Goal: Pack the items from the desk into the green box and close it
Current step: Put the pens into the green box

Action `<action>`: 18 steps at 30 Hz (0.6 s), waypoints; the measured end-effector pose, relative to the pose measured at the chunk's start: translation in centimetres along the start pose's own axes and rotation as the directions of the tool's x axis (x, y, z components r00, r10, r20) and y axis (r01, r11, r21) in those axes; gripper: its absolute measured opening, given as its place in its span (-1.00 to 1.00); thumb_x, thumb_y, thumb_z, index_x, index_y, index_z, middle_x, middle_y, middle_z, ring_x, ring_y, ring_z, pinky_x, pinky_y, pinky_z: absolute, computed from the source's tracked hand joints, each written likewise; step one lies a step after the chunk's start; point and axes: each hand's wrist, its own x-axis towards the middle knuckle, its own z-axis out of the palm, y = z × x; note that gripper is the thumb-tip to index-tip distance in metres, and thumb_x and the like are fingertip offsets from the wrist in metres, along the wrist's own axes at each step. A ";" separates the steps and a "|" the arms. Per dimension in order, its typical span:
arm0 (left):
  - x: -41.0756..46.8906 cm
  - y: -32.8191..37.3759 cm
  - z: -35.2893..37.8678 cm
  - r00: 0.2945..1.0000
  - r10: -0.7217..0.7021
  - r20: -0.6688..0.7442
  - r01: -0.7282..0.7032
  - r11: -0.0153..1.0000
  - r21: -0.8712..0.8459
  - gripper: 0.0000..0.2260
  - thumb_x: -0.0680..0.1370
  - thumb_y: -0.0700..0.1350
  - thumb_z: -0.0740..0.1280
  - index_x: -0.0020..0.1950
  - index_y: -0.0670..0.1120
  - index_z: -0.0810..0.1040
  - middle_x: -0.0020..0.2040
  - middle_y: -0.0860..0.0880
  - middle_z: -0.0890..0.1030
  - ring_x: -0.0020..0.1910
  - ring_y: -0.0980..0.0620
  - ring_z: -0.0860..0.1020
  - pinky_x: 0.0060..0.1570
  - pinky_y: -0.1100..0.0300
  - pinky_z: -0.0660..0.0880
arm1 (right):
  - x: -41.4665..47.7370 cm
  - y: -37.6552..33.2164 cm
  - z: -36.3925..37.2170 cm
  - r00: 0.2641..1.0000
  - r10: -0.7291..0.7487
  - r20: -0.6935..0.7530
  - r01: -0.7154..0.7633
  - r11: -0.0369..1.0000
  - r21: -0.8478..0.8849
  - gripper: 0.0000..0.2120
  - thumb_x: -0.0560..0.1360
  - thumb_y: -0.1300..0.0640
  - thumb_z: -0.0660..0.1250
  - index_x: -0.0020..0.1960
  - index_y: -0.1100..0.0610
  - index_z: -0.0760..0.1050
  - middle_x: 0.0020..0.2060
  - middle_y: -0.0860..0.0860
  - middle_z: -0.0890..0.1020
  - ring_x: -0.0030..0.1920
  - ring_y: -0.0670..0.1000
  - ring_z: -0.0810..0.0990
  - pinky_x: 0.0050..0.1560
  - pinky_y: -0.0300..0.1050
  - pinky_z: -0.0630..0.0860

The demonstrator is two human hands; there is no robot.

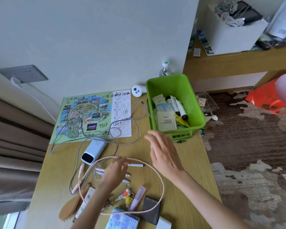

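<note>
The green box (195, 103) stands open at the desk's right edge, holding paper sachets and white tubes. My left hand (113, 172) pinches a white pen (135, 165) by one end, just above the desk inside a loop of pink cable (162, 184). My right hand (163, 151) hovers empty with fingers spread, just in front of the box. On the desk also lie a light blue power bank (94, 150), keys (125, 195), a pink tube (138, 197), a dark booklet (153, 212), a wooden hairbrush (71, 207) and a blue packet (122, 220).
A map sheet (91, 114) with handwriting lies at the back with a grey cable (135, 124) looped over it. A white round device (137, 90) and a water bottle (164, 69) stand behind the box. Curtains hang left; carpet and a red bag (267, 96) lie right.
</note>
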 end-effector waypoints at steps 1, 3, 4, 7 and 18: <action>-0.4 -0.3 0.6 1.000 0.013 0.014 -0.014 1.000 0.027 -0.78 0.54 -0.18 0.32 0.14 0.04 0.59 0.07 0.09 0.56 0.07 0.09 0.56 -0.10 0.24 0.48 | -0.8 -0.3 0.8 0.999 -0.017 0.045 0.016 1.000 0.012 -0.57 0.40 0.40 0.31 0.23 0.15 0.42 0.21 0.04 0.47 0.15 0.01 0.48 0.21 -0.14 0.43; -0.7 -0.6 1.5 0.999 0.042 0.024 -0.043 0.996 0.082 -0.69 0.54 -0.13 0.33 0.27 0.08 0.51 0.13 0.10 0.52 0.11 0.10 0.53 -0.08 0.19 0.52 | -2.2 -0.2 2.0 0.987 0.000 0.160 -0.005 1.000 0.030 -0.60 0.39 0.39 0.35 0.17 0.12 0.44 0.14 -0.01 0.48 0.03 -0.05 0.49 0.05 -0.22 0.46; -0.7 -0.5 1.9 0.999 0.046 0.018 -0.047 0.994 0.099 -0.65 0.54 -0.11 0.33 0.32 0.09 0.47 0.14 0.09 0.51 0.11 0.09 0.53 -0.08 0.18 0.52 | -2.9 0.0 2.4 0.974 0.021 0.225 -0.027 0.999 0.024 -0.63 0.40 0.37 0.37 0.15 0.12 0.45 0.11 -0.02 0.48 -0.02 -0.07 0.50 -0.01 -0.24 0.47; -0.1 -0.3 2.6 0.999 0.032 0.004 -0.032 0.994 0.109 -0.64 0.56 -0.08 0.33 0.35 0.07 0.42 0.14 0.06 0.48 0.09 0.07 0.55 -0.05 0.14 0.55 | -4.7 1.2 3.5 0.921 0.092 0.379 -0.087 0.996 -0.028 -0.76 0.48 0.29 0.35 0.12 0.13 0.47 0.07 -0.02 0.48 0.00 -0.04 0.52 0.03 -0.16 0.52; 1.5 -0.3 2.7 0.996 0.083 0.027 -0.087 0.968 0.234 -0.85 0.54 -0.01 0.37 0.08 0.01 0.52 0.10 0.05 0.43 0.12 0.05 0.40 -0.04 0.18 0.48 | -5.6 3.0 4.9 0.790 0.243 0.563 -0.249 0.966 -0.067 -0.78 0.50 0.07 0.41 -0.04 0.08 0.35 -0.15 -0.11 0.50 -0.21 -0.10 0.48 -0.23 -0.26 0.34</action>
